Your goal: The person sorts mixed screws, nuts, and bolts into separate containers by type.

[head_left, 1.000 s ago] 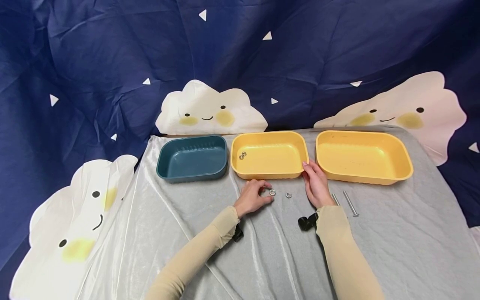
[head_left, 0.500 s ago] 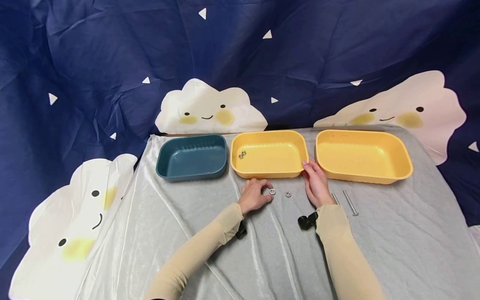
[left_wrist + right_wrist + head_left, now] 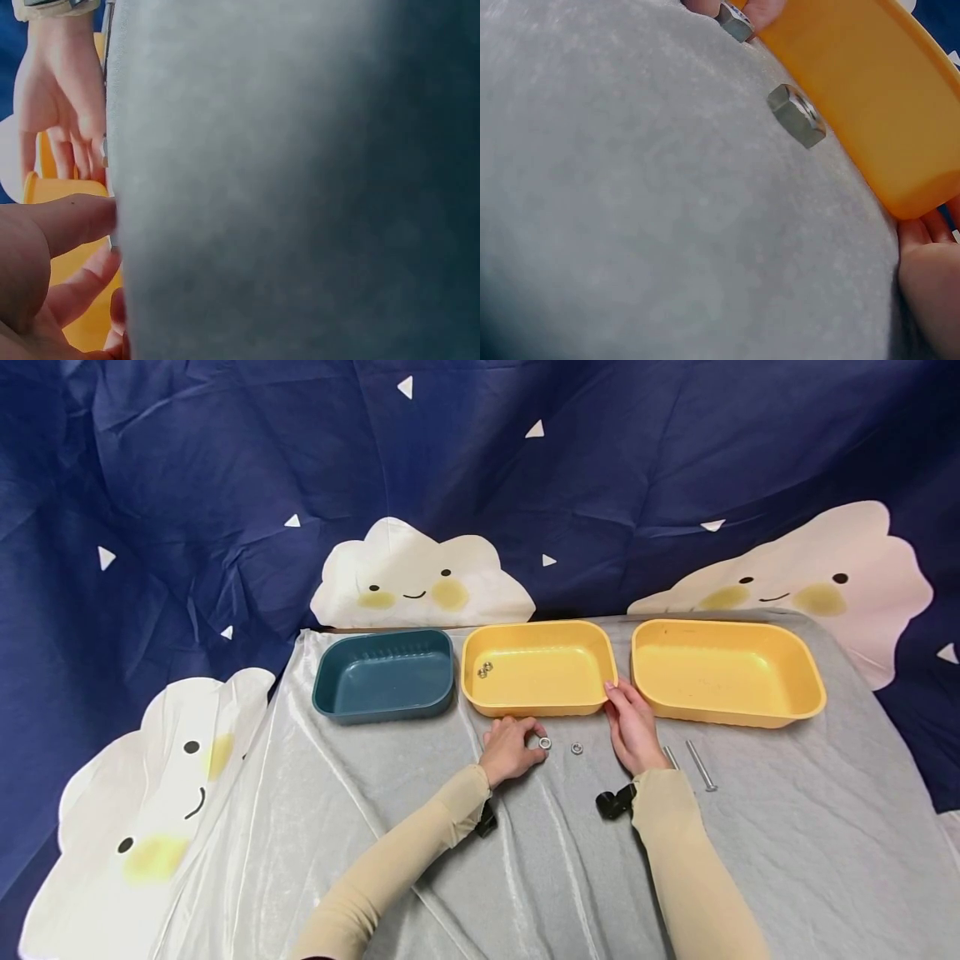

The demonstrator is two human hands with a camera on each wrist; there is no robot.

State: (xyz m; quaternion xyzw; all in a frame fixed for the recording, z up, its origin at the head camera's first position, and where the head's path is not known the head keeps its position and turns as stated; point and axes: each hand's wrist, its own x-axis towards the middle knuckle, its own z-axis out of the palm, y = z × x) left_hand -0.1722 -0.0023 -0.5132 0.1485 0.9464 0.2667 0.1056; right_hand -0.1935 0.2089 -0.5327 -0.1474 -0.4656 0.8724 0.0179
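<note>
In the head view my left hand point(image 3: 508, 750) pinches a steel hex nut point(image 3: 545, 743) on the grey cloth, thumb and finger on either side of it. A second hex nut point(image 3: 577, 748) lies just right of it, untouched. My right hand point(image 3: 632, 727) holds the near right corner of the middle yellow bin point(image 3: 536, 710), thumb at the rim and other fingers along the outer wall. Two more nuts point(image 3: 484, 670) sit inside that bin at its left end. In the right wrist view, the loose nut point(image 3: 796, 116) lies beside the bin wall.
A dark teal bin point(image 3: 384, 714) stands to the left, and a larger yellow bin point(image 3: 727, 714) to the right. Two bolts lie right of my right wrist: one bolt point(image 3: 701, 767) in full sight, another point(image 3: 671, 758) partly hidden by the sleeve. A blue curtain hangs behind.
My left wrist and forearm have shifted slightly to the right, while the fingers stay at the same nut. The right hand and the bins look unmoved.
</note>
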